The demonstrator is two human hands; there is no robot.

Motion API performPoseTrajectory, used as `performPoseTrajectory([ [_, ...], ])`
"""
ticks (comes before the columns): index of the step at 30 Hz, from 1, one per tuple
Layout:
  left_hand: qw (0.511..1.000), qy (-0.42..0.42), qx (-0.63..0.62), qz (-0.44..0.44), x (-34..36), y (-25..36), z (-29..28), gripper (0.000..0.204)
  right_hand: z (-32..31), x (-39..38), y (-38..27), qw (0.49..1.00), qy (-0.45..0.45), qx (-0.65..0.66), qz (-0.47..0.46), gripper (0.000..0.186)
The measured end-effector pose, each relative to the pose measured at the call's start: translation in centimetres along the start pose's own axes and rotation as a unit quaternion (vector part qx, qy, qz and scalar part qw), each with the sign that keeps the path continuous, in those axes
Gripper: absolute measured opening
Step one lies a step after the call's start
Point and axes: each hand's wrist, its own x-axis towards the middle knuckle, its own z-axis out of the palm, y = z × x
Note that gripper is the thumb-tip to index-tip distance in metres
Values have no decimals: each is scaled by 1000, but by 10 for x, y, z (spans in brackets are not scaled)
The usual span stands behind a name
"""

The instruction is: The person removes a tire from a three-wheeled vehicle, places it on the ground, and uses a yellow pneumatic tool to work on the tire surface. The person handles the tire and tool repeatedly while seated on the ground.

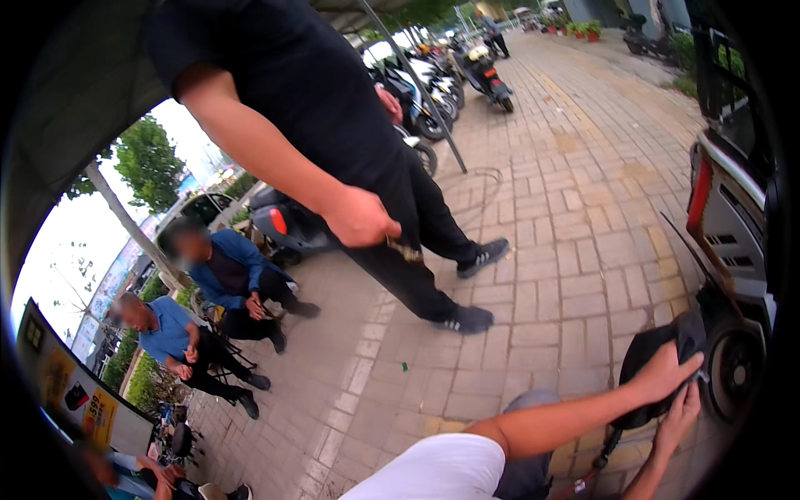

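At the right, my left hand [667,375] reaches out from a white sleeve and grips the edge of a black, dark-lined piece [646,350], whose exact kind I cannot make out. Just below it, my right hand [679,417] has its fingers closed near the same edge; whether they hold the piece or something small is hard to see. Both hands are beside the wheel [737,367] of a white vehicle [733,192] with a red lamp. A red cable [575,487] with a black end hangs under my left forearm.
A person in black [308,125] stands close by, keys [404,250] in hand. Two people sit on the left, one in a blue jacket [237,258], one in a blue shirt [162,329]; another is at the lower left. Scooters [483,75] line the brick pavement [542,275]. A pole [417,83] slants behind.
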Motion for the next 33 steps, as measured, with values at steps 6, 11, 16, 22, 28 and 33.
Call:
performPoseTrajectory([
  [6,998,12,45,51,-11,-3,-5,37,-23,-1,5,936,-178,265,148,41],
  [11,998,-14,57,30,-11,-8,-19,32,-8,4,-15,835,-169,428,302,57],
  [16,995,-84,45,13,-10,-3,-26,30,-5,-4,-14,790,-112,471,377,53],
  [22,993,-118,-9,1,-9,-2,-23,33,-13,-19,27,759,-207,534,309,46],
  [28,995,-91,-31,-1,-5,0,-28,36,-3,-20,26,768,-265,534,233,32],
  [33,996,-80,-28,-24,-1,-5,-25,32,-4,-15,12,791,-254,511,218,34],
])
